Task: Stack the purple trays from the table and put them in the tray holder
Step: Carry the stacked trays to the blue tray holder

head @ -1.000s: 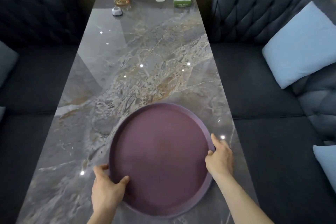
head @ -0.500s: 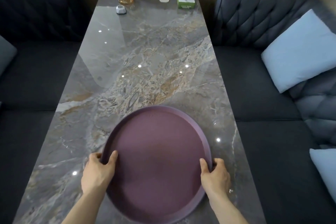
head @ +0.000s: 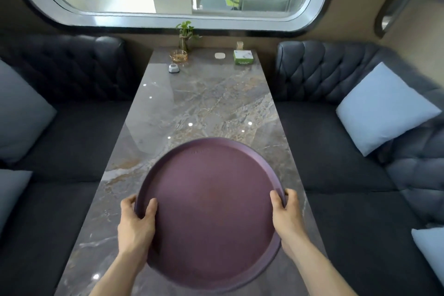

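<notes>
Tray [head: 213, 202] round, purple, held by both hands over near end of counter [head: 206, 108]; whether one tray or stack, cannot tell. Left hand [head: 135, 226] pinching left rim, thumb on top, fingers [head: 127, 202] curled under edge. Right hand [head: 288, 221] pinching right rim likewise, thumb inside. Far end of counter: box [head: 243, 57], glass dish [head: 178, 56], plant [head: 186, 33].

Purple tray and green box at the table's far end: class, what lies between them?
Only bare marble table between the purple tray and green box, per the head view.
</notes>
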